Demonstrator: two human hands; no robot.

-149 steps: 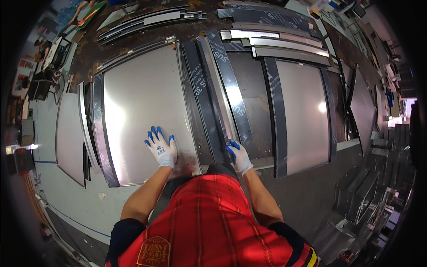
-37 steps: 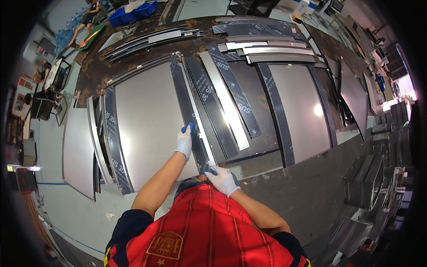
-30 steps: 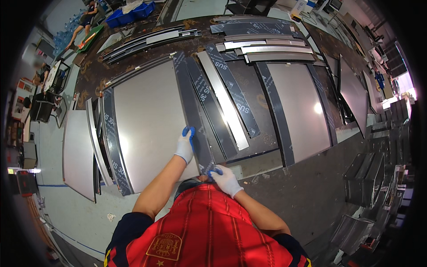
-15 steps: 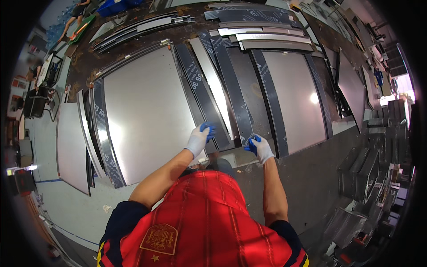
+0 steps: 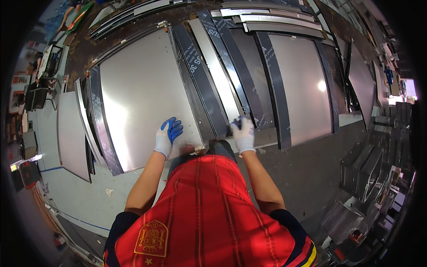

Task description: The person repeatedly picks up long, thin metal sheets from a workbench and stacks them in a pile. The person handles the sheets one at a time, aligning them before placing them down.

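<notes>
My left hand [image 5: 168, 136], in a white glove with blue fingers and palm, hovers over the lower right part of a large silver metal sheet [image 5: 140, 84]. Its fingers are stretched out and nothing is in them. My right hand [image 5: 243, 135], gloved alike, is at the near end of a bright bare metal strip [image 5: 215, 64]; its fingers are smeared by motion, and I cannot tell whether it touches the strip. Dark film-covered strips [image 5: 198, 78] lie on both sides of the bright one. A second silver sheet with dark film edges [image 5: 302, 84] lies further right.
Long metal profiles [image 5: 280, 26] are stacked at the far side, with more at the far left [image 5: 133, 17]. Another panel [image 5: 73, 133] leans at the left, one [image 5: 359, 73] at the right. Dark wrapped blocks [image 5: 362, 171] stand on the right floor. A person's leg shows far left.
My left hand has moved left, off the dark strips and over the large sheet, its fingers opening out. My right hand has shifted left to the bright strip's near end. The view has shifted slightly.
</notes>
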